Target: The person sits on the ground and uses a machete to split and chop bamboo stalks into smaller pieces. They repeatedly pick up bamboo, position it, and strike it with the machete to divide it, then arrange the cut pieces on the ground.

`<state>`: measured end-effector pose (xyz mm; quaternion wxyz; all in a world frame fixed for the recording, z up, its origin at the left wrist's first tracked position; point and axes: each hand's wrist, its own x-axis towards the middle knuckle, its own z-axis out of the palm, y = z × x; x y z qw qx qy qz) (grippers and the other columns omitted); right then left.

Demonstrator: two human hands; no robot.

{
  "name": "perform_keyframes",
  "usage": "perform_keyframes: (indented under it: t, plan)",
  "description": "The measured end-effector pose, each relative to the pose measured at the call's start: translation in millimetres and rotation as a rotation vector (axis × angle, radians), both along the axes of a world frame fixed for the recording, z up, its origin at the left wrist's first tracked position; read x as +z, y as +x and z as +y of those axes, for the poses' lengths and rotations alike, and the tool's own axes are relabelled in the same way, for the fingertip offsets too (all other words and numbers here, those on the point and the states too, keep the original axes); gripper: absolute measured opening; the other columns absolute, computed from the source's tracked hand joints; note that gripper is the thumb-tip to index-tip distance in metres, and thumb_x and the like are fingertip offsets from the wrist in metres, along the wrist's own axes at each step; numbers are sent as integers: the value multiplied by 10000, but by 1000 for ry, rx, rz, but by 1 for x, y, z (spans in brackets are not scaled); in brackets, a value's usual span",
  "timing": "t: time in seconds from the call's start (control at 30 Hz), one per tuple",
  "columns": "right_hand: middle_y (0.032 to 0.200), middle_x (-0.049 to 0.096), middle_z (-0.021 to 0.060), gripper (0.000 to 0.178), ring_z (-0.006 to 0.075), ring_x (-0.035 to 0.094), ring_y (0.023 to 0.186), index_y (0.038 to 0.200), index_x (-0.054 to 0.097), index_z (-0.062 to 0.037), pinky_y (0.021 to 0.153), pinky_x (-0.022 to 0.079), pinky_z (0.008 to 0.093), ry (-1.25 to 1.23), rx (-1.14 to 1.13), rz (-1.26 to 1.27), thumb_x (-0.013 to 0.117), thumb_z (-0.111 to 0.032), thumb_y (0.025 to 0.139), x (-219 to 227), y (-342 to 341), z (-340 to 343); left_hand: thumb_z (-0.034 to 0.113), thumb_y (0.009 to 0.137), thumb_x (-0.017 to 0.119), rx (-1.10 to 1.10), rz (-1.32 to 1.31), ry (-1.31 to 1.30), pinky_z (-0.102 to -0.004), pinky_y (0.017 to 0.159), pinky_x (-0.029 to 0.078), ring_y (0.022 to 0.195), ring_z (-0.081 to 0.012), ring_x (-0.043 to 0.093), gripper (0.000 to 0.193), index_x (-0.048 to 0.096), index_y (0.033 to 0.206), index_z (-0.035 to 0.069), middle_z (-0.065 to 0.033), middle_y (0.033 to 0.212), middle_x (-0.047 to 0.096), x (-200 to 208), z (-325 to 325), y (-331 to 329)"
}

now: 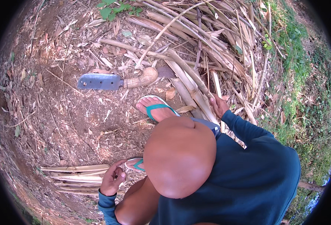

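We locate the right hand [218, 106] at 3 o'clock of the view's centre. Its fingers are partly bent, with fingertips against the lower end of a long dry stalk [189, 71]; we cannot tell whether they close around it. From that hand, the stalk runs toward 11 o'clock, alongside a large pile of dry stalks [225, 43] at 1 o'clock.

We locate the left hand [112, 179] between 7 and 8 o'clock, half open, fingers loosely curled; we see nothing in its grasp. Just beside it, at 8 o'clock, lies a small row of split pieces [77, 177].

At 10 o'clock, a broad-bladed knife [101, 81] lies flat on the littered ground [79, 123], its curved wooden handle pointing toward 3 o'clock. A green-strapped sandal [158, 107] lies near the centre, on a foot.
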<state>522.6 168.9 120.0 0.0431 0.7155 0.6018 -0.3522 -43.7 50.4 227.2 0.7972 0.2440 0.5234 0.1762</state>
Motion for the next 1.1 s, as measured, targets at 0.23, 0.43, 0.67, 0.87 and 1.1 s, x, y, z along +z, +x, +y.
perform_keyframes:
  t: [0.23, 0.43, 0.67, 0.87, 1.1]
  plan:
    - [749, 664, 162, 495, 245, 674, 726, 1187, 628, 23, 705, 508, 375, -319, 353, 332, 535, -425, 998, 47, -115, 74, 241, 1013, 580, 29, 55, 167, -252, 719, 471, 793, -93, 557, 468, 470, 1412, 21, -13, 829, 557, -14, 5, -1]
    - [1274, 555, 301, 651, 404, 557, 1205, 1404, 428, 45, 1030, 426, 447, 107, 593, 637, 566, -419, 970, -10, -368, 124, 360, 997, 597, 250, 165, 153, -299, 867, 481, 976, -131, 576, 487, 525, 1357, 41, -69, 1052, 625, -64, 30, -7]
    - [1483, 341, 273, 756, 437, 311, 1385, 1485, 313, 6, 1158, 251, 501, 336, 846, 527, 633, -350, 900, -64, -431, 115, 450, 985, 566, 509, 516, 52, -339, 880, 493, 1053, -191, 584, 617, 440, 1416, 27, -108, 1180, 619, -167, 19, -27]
    - [1320, 445, 227, 799, 413, 403, 1233, 1480, 347, -42, 1053, 337, 503, 554, 724, 238, 734, -277, 822, -104, -313, 127, 400, 931, 656, 557, 1015, 0, -380, 873, 505, 1010, -267, 632, 618, 469, 1298, -61, -207, 1134, 631, -221, 5, -23]
    - [1168, 528, 190, 616, 383, 497, 1118, 1311, 497, -33, 966, 399, 469, 364, 804, 101, 746, -315, 823, -109, -309, 145, 399, 864, 732, 749, 1052, -209, -399, 837, 505, 912, -320, 655, 575, 505, 1141, -50, -218, 992, 661, -246, 63, -27]
